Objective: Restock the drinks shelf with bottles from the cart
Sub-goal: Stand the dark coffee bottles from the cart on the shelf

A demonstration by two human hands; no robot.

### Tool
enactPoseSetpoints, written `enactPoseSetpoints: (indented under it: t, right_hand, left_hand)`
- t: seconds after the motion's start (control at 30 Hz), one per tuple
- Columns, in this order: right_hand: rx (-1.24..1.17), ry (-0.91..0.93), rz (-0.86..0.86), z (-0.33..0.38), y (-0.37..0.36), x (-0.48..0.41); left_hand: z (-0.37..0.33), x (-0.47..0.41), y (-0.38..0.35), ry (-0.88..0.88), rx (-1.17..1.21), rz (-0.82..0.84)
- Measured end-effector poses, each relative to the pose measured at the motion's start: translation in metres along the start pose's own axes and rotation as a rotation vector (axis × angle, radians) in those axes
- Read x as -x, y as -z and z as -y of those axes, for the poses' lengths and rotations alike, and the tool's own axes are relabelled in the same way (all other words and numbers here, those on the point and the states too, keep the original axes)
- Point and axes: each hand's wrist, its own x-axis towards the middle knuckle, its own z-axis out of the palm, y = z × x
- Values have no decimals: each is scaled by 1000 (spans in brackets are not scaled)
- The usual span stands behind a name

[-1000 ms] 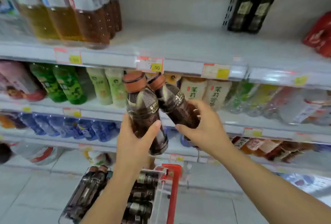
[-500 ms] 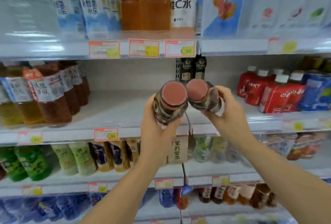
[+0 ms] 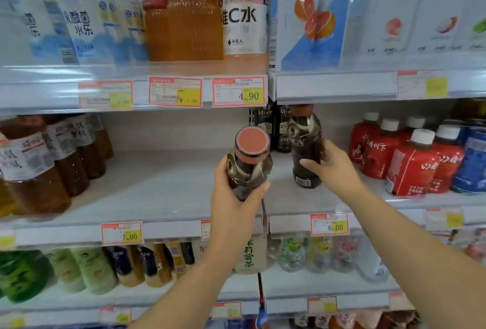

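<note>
The grey middle shelf board (image 3: 163, 186) lies bare between the brown tea bottles (image 3: 50, 165) at left and the red white-capped bottles (image 3: 410, 160) at right; black bottles (image 3: 273, 128) block the far centre.

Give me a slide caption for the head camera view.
Right hand stands a dark bottle upright on the middle shelf; left hand holds a second bottle tilted toward the camera.

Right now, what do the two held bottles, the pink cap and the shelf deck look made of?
Left bottle and right bottle: likely clear plastic under a glossy printed sleeve, dark drink showing through; glass can't be excluded.
Cap: matte pink, probably plastic.
Shelf deck: pale, smooth, faint sheen; looks like painted metal, not certain.
</note>
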Motion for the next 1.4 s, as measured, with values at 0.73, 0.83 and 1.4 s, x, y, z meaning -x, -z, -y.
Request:
enactPoseSetpoints:
  t: [0.73, 0.83, 1.4]
  right_hand:
    - [79, -283, -42, -75, 9, -100]
    - [29, -288, 3, -81, 14, -107]
    - [359, -232, 44, -97, -8, -131]
  left_hand:
    - [36, -78, -63, 152, -117, 115]
    - [44, -89, -66, 179, -133, 145]
    - [60, -85, -52, 312, -254, 338]
